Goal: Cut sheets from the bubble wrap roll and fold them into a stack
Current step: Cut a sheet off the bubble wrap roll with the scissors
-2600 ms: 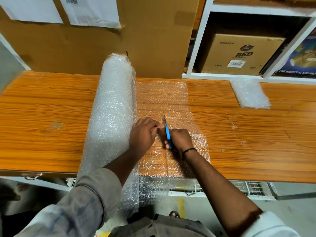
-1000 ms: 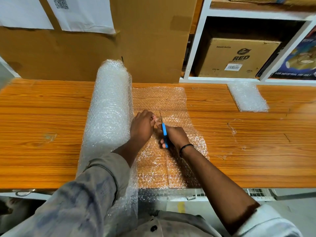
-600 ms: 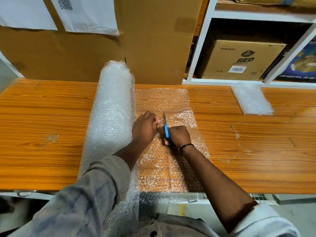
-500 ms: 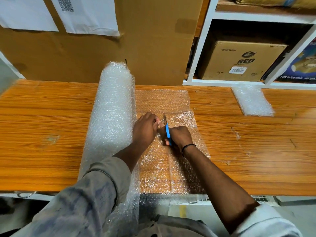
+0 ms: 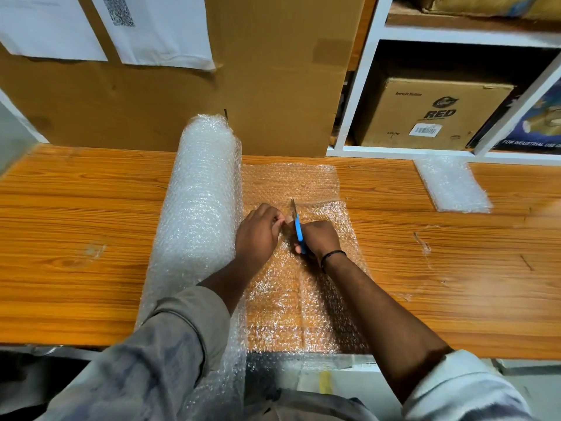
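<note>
Scissors (image 5: 299, 232) are sitting further up the sheet (image 5: 288, 183) than a couple of seconds back, and both hands are following them. The roll (image 5: 200, 208) is lying across the surface (image 5: 76, 223) on the left, with the sheet trailing flat to its right. Left hand (image 5: 258, 235) is pinching the sheet just beside the scissors. Right hand (image 5: 318, 238) is gripping their blue handles, with the tips pointing away. A folded pile (image 5: 452, 183) is sitting far right, near the shelf (image 5: 409, 153).

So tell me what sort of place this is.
Most likely a packing or stock room. A big bubble wrap roll lies on a wooden workbench, white shelving behind holds a printed carton, and a paper with a QR code is stuck to a large cardboard sheet.
</note>
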The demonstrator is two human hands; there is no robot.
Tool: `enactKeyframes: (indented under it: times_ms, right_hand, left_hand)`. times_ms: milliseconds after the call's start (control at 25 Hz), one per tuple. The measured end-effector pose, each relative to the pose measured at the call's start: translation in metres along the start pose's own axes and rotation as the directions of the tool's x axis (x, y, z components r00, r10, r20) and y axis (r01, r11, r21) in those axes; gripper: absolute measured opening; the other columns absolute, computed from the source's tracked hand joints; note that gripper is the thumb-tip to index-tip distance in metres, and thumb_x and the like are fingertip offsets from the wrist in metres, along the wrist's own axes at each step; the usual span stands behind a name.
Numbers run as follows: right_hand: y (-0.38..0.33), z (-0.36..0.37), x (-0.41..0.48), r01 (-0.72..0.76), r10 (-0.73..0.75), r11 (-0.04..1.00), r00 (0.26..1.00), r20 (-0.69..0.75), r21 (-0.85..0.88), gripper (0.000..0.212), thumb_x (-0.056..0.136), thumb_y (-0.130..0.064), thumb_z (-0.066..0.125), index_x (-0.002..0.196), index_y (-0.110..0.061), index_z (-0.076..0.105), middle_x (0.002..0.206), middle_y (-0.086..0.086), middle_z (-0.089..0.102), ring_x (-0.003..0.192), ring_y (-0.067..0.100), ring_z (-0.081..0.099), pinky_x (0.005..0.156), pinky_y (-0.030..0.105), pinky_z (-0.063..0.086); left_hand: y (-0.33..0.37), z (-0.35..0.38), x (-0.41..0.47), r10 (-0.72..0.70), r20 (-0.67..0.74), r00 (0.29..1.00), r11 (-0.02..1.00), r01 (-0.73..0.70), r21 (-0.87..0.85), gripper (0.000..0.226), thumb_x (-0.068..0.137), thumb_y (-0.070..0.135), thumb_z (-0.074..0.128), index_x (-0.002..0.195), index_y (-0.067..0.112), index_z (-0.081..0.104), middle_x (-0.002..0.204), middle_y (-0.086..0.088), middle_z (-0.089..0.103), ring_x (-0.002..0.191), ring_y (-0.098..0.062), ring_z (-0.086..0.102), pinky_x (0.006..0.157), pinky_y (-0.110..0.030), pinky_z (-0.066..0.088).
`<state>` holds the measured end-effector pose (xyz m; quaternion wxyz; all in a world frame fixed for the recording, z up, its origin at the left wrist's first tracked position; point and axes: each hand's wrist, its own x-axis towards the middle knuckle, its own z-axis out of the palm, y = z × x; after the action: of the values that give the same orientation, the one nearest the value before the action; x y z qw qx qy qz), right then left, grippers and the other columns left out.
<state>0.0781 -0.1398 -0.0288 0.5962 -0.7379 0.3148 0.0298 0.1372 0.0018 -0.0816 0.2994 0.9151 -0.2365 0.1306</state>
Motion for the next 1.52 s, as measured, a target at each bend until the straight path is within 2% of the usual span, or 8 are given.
enactKeyframes:
  times_ms: [200,440,600,720,840,1040,1320,1520]
  right_hand:
    - [-0.003,-0.004,0.006,-0.033,0.032,0.999,0.999,0.014,0.024,0.037,0.080,-0.035,0.079,0.073,0.002,0.078,0.065,0.017,0.074,0.050,0.022,0.064,0.048,0.023,0.044]
    - [-0.012,-0.002,0.013,-0.075,0.063,0.983,0.995,0.076,0.166,0.035,0.081,-0.028,0.079,0.083,0.007,0.076,0.062,0.019,0.067,0.044,0.026,0.058,0.051,0.031,0.049]
    - [-0.012,0.002,0.021,-0.051,0.051,0.999,0.999,0.013,0.005,0.029,0.077,-0.030,0.081,0.073,-0.001,0.074,0.059,0.013,0.070,0.051,0.026,0.066,0.051,0.029,0.046]
    - [-0.014,-0.004,0.023,-0.063,0.063,0.998,0.998,0.019,-0.010,0.026,0.079,-0.024,0.082,0.065,-0.007,0.068,0.054,0.010,0.067,0.048,0.023,0.067,0.045,0.023,0.043]
    - [-0.015,-0.010,0.021,-0.097,0.096,0.995,0.993,0.065,0.016,0.025,0.078,-0.024,0.083,0.069,-0.003,0.071,0.058,0.013,0.068,0.044,0.022,0.063,0.039,0.019,0.036]
    - [-0.012,-0.017,0.024,-0.103,0.095,0.992,0.989,0.111,0.076,0.033,0.078,-0.024,0.083,0.089,0.006,0.075,0.061,0.013,0.070,0.048,0.025,0.067,0.039,0.019,0.039]
    - [-0.016,-0.020,0.026,-0.110,0.074,0.979,0.975,0.209,0.171,0.049,0.086,-0.037,0.078,0.099,0.011,0.073,0.068,0.024,0.067,0.046,0.028,0.058,0.052,0.033,0.052]
    - [-0.014,-0.010,0.035,-0.105,0.080,0.984,0.982,0.172,0.143,0.049,0.084,-0.039,0.078,0.092,0.009,0.076,0.065,0.021,0.068,0.054,0.030,0.060,0.060,0.039,0.054]
  left_hand:
    - [-0.001,0.002,0.000,0.005,-0.003,1.000,1.000,-0.005,0.001,0.012,0.098,0.021,0.062,0.108,0.018,0.067,0.106,0.003,0.064,0.090,-0.017,0.059,0.069,-0.029,0.037]
    - [-0.002,0.002,0.001,0.004,0.008,1.000,1.000,-0.004,-0.004,0.011,0.099,0.023,0.060,0.106,0.017,0.065,0.105,0.002,0.062,0.088,-0.018,0.058,0.069,-0.034,0.046]
    - [-0.003,0.003,0.000,0.031,-0.004,1.000,0.999,-0.031,-0.029,0.011,0.099,0.025,0.060,0.104,0.017,0.065,0.104,0.003,0.062,0.086,-0.018,0.058,0.068,-0.034,0.046]
    - [-0.003,0.002,0.001,0.030,-0.002,1.000,0.999,-0.030,-0.035,0.011,0.100,0.028,0.060,0.102,0.019,0.066,0.102,0.004,0.063,0.085,-0.017,0.058,0.068,-0.034,0.047]
    - [0.000,0.001,0.003,-0.030,0.024,0.999,0.999,0.031,-0.034,0.011,0.099,0.029,0.062,0.102,0.019,0.066,0.101,0.004,0.063,0.086,-0.016,0.058,0.069,-0.034,0.049]
    - [0.012,-0.006,0.029,-0.088,0.057,0.995,0.992,0.082,0.093,0.015,0.099,0.030,0.062,0.109,0.022,0.068,0.109,0.003,0.066,0.097,-0.020,0.058,0.079,-0.037,0.049]
    - [0.005,0.001,0.070,-0.149,0.140,0.979,0.964,0.112,0.239,0.027,0.096,0.029,0.067,0.123,0.026,0.070,0.122,0.002,0.067,0.109,-0.023,0.057,0.087,-0.037,0.049]
    - [-0.005,0.012,0.093,-0.112,0.147,0.983,0.975,0.080,0.207,0.020,0.097,0.024,0.062,0.115,0.023,0.070,0.115,0.001,0.068,0.105,-0.024,0.057,0.087,-0.038,0.046]
